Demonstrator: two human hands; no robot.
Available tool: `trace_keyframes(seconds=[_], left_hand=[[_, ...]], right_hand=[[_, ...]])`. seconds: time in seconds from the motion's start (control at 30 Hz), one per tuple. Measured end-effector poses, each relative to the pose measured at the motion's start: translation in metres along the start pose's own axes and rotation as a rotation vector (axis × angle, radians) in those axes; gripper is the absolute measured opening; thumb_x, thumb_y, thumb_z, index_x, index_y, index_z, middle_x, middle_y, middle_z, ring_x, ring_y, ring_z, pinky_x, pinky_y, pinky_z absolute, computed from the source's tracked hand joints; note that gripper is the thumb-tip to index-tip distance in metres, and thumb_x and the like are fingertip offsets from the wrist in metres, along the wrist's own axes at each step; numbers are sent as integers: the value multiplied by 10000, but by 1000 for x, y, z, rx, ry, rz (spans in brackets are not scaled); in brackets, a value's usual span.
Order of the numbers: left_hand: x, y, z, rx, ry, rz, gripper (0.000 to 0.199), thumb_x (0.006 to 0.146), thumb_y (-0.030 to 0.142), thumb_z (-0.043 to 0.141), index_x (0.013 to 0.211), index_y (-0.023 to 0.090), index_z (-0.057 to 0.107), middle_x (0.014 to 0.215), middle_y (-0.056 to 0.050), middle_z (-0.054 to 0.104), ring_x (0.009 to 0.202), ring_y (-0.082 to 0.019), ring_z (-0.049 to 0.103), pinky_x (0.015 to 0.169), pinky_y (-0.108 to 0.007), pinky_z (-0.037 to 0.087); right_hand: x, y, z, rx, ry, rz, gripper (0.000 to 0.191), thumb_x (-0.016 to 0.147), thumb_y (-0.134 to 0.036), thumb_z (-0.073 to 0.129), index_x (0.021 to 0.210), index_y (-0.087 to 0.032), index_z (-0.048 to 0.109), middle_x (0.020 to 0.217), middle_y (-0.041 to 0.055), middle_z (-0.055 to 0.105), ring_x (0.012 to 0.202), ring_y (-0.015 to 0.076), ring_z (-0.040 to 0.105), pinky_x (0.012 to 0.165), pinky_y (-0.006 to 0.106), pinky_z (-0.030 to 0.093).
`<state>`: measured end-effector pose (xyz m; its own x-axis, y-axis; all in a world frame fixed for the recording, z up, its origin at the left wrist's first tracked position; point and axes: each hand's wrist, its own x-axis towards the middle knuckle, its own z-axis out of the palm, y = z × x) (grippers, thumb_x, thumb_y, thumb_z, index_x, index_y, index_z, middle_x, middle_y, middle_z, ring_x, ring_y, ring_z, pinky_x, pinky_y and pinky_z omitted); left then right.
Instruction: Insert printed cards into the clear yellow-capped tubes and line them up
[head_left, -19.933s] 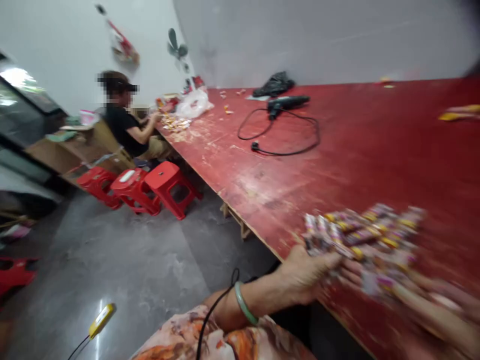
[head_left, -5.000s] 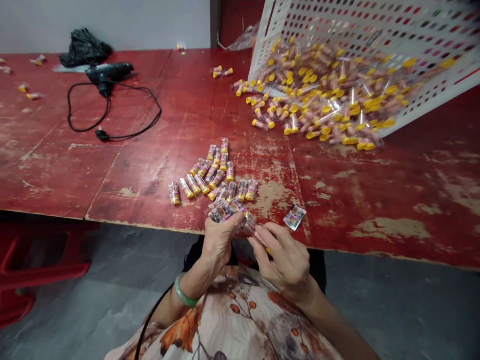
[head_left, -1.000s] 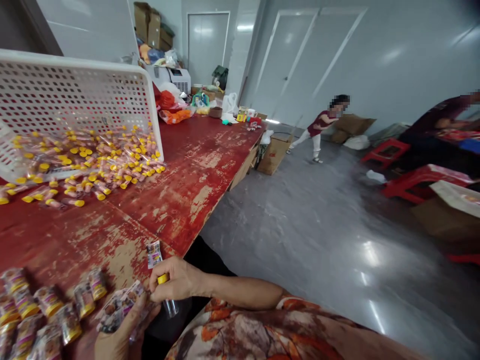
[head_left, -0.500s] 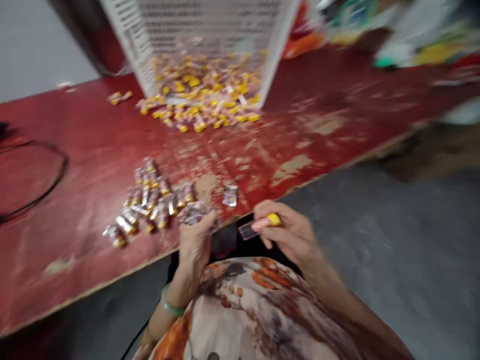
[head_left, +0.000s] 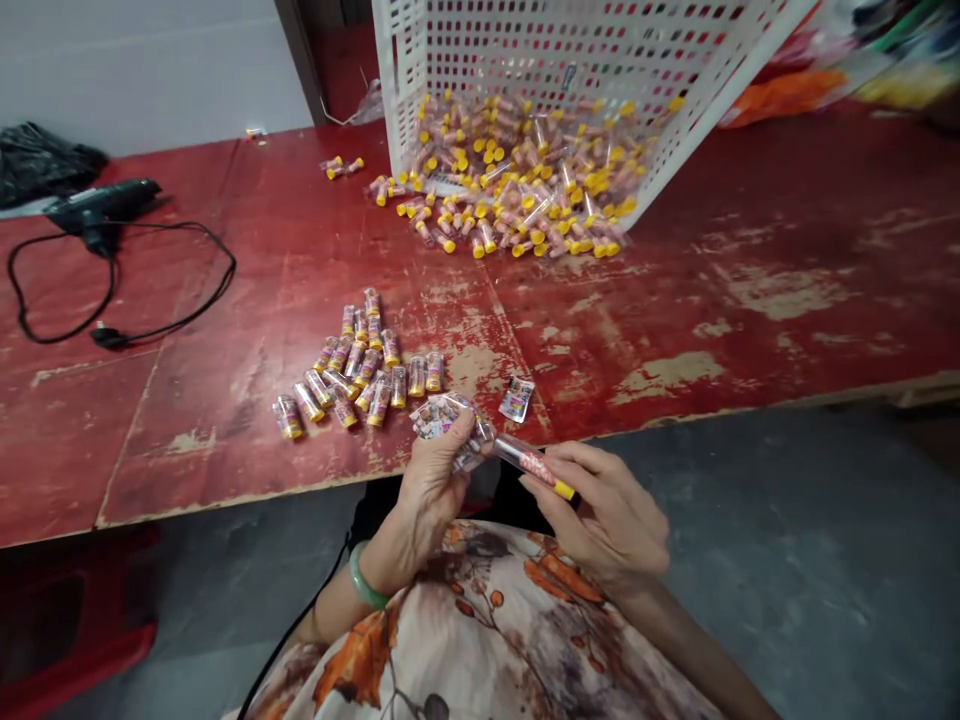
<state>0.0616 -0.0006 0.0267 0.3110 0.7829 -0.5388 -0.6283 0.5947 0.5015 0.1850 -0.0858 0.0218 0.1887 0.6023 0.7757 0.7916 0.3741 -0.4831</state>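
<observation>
Clear plastic tube point(head_left: 525, 458) lies slantwise at lower centre, its yellow cap point(head_left: 564, 489) toward lower right, pinched by the closed fingers of the right hand point(head_left: 607, 510), its other end just beside the printed packets point(head_left: 442, 415) clamped in the left hand point(head_left: 427, 490).

Grey concrete floor point(head_left: 787, 560); white wall point(head_left: 150, 70) behind; red plastic stool point(head_left: 75, 620).
</observation>
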Motion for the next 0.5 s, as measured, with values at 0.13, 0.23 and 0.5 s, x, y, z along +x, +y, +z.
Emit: trace_keyframes(seconds=[0.13, 0.23, 0.5], left_hand=[[0, -1, 0, -43, 20, 3, 356, 501, 228, 884, 728, 123, 631, 670, 21, 637, 547, -95, 569, 553, -230, 480], [1, -2, 0, -84, 39, -1, 357, 507, 222, 882, 754, 120, 645, 693, 14, 656, 566, -96, 582, 582, -230, 489], [-5, 0, 1, -99, 49, -44, 331, 491, 181, 883, 705, 130, 637, 645, 12, 654, 575, -122, 608, 559, -232, 487]], right_hand=[[-3, -2, -2, -103, -5, -77, 399, 725, -64, 741, 1076, -215, 623, 943, 45, 678, 773, 151, 658, 663, 273, 550], [-3, -4, -4, -80, -49, -85, 371, 742, -93, 738, 1069, -218, 615, 933, 39, 678, 768, 149, 658, 652, 273, 550], [0, 1, 1, -86, -35, -167, 387, 720, -40, 740, 1060, -185, 625, 946, 62, 674, 778, 155, 659, 650, 271, 553]])
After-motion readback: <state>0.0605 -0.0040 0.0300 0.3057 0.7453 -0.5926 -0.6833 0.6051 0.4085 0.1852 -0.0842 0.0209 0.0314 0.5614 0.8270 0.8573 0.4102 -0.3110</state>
